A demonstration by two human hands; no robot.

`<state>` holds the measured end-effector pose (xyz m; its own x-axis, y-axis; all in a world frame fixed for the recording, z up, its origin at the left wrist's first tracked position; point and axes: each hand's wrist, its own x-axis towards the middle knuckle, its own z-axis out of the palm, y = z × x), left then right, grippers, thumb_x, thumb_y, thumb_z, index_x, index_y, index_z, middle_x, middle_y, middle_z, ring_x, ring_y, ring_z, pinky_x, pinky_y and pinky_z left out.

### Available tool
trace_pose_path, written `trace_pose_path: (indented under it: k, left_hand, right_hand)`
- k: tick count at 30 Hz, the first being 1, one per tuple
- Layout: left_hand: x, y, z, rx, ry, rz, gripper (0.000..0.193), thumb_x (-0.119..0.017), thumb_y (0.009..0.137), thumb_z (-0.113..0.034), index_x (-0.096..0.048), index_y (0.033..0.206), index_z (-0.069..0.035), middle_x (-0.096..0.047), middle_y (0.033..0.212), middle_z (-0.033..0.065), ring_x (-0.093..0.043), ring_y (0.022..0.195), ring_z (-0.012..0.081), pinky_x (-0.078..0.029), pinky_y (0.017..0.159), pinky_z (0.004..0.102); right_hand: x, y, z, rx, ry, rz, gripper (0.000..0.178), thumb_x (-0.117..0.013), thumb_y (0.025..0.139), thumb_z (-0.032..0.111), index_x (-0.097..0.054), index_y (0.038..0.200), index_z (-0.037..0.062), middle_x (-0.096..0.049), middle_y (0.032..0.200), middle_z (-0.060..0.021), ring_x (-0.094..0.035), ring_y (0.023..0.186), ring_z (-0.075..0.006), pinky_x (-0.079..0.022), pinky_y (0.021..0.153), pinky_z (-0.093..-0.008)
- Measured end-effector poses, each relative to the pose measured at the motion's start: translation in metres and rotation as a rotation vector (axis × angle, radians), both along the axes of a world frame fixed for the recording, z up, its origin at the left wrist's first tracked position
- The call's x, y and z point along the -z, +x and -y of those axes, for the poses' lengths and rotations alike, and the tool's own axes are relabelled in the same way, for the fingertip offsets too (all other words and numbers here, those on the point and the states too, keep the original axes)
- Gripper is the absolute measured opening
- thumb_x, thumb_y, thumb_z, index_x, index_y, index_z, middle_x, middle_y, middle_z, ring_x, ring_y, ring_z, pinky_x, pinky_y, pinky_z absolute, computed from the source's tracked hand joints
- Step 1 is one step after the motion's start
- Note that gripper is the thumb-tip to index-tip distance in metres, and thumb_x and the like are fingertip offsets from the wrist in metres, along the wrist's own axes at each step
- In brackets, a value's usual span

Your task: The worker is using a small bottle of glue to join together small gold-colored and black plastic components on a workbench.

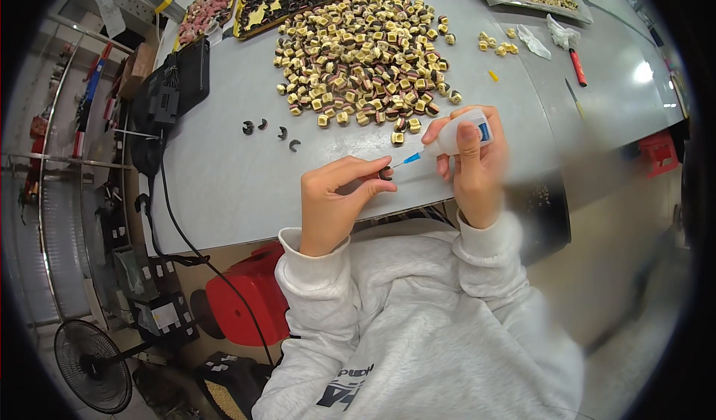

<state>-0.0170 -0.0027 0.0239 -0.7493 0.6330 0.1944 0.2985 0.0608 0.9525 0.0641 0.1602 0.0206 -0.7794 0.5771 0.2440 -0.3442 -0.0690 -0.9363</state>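
Pinching a tiny dark piece (385,172) at the near table (224,181) edge, my left hand (335,200) is nearly closed. My right hand (471,159) grips a glue bottle (459,135). I think squeezing hard could glue my fingers.

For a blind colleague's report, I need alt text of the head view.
The right hand aims a small white squeeze bottle with a blue needle tip at a tiny dark piece pinched in the left hand, above a grey table bearing a heap of small cream-and-dark pieces.
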Motion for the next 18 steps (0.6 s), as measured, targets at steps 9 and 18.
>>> trace_pose_path:
  k: [9, 18]
  left_hand:
    - [0.008, -0.001, 0.001, -0.032, 0.049, -0.022, 0.025, -0.07, 0.073, 0.005, -0.071, 0.098, 0.001, -0.069, 0.081, 0.0101, -0.064, 0.07, 0.0133, -0.049, 0.065, 0.0229]
    - [0.009, -0.003, 0.009, 0.0, 0.005, 0.025, 0.023, -0.066, 0.077, 0.008, -0.069, 0.1, 0.003, -0.068, 0.088, 0.0108, -0.066, 0.079, 0.0153, -0.052, 0.072, 0.0237]
  right_hand:
    - [0.005, 0.01, -0.038, 0.168, -0.021, -0.109, 0.022, -0.057, 0.094, 0.018, -0.044, 0.107, 0.006, -0.061, 0.1, -0.0141, -0.057, 0.08, -0.0118, -0.045, 0.074, -0.0223]
    - [0.024, 0.031, -0.085, 0.392, 0.409, 0.14, 0.035, -0.066, 0.082, -0.003, -0.044, 0.108, 0.0041, -0.059, 0.113, -0.0137, -0.059, 0.099, -0.0179, -0.046, 0.09, -0.03]
